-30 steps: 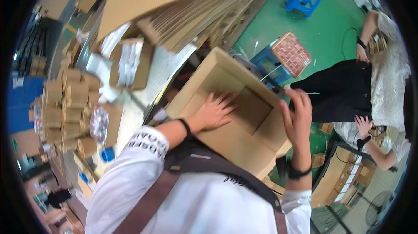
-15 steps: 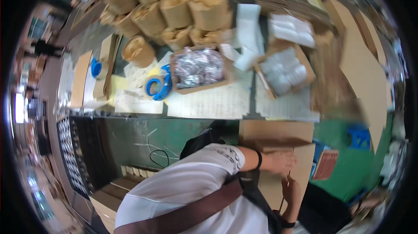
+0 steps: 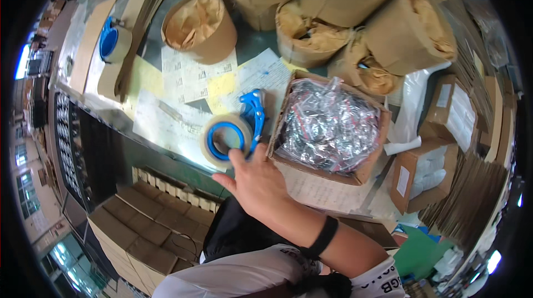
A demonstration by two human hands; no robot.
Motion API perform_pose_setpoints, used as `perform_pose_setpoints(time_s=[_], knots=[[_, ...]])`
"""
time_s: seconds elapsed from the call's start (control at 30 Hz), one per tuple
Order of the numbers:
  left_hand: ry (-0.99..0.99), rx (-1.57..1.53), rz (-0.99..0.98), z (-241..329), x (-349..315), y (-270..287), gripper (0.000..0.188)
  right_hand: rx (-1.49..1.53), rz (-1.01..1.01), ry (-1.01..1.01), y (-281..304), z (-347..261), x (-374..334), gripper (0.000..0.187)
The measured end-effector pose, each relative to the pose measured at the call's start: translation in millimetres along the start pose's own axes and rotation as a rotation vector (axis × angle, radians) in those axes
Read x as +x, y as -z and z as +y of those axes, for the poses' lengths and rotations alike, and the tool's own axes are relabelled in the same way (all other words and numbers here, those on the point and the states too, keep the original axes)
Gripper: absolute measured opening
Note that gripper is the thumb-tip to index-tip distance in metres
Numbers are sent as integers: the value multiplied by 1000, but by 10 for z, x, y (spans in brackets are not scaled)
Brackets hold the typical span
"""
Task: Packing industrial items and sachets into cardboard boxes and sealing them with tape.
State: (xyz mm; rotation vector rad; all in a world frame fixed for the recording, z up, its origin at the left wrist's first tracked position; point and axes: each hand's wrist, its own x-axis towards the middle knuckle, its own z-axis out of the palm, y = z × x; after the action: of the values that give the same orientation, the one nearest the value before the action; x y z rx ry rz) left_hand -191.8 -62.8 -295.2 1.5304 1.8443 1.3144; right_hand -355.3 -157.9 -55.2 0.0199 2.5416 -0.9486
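A blue tape dispenser (image 3: 254,110) with a wide roll of pale tape (image 3: 207,145) on it lies on the paper-covered table. My right hand (image 3: 258,181) reaches across to it, palm down, with thumb and fingers apart. The fingertips are at the near edge of the roll and the lower end of the dispenser; whether they touch cannot be made out. Just right of that hand stands an open cardboard box (image 3: 380,145) full of shiny clear plastic packets (image 3: 327,123). My left sleeve (image 3: 250,276) shows at the bottom, but the left hand is hidden.
Several paper-wrapped tubs (image 3: 202,29) stand along the back. A second tape dispenser (image 3: 109,43) sits beside cardboard strips (image 3: 136,37) at the far left. Small boxes of white packs (image 3: 427,176) and stacked cardboard (image 3: 466,198) are at the right. Closed cartons (image 3: 150,215) lie below the table edge.
My view has swung left and closer to the table. Both hands were at a cardboard box on the right; my right hand has moved to the tape dispenser and my left has left view.
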Motion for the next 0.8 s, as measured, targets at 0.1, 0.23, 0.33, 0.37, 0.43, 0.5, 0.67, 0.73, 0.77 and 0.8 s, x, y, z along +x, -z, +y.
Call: perform_pose_setpoints(time_s=[0.1, 0.23, 0.33, 0.37, 0.43, 0.5, 0.67, 0.73, 0.77, 0.8], knots=[[129, 8, 54, -152, -141, 274, 41, -45, 105, 0, -91, 43, 66, 50], [216, 55, 75, -213, -280, 709, 40, -231, 316, -40, -205, 129, 215, 65], [206, 79, 27, -162, -259, 961, 40, -66, 254, -178, -40, 224, -23, 64], [186, 68, -9, -83, -228, 985, 40, 111, 146, -152, 36, 258, -197, 61], [129, -11, -107, 251, -114, 743, 40, 383, -10, -175, 310, 223, -739, 51], [59, -136, -233, 790, -15, 257, 40, 513, 247, -122, 570, 291, -1492, 51], [-18, -293, -517, 1965, -25, -780, 40, 490, 1030, -305, 430, 874, -4218, 68], [-31, -281, -567, 2156, 6, -875, 40, 488, 951, -635, -140, 933, -5250, 69], [-44, -279, -600, 2191, 63, -895, 40, 422, 971, -797, -450, 934, -5528, 68], [-403, -7, -554, 2225, 166, -890, 33, 355, 979, -955, -751, 962, -5716, 67]])
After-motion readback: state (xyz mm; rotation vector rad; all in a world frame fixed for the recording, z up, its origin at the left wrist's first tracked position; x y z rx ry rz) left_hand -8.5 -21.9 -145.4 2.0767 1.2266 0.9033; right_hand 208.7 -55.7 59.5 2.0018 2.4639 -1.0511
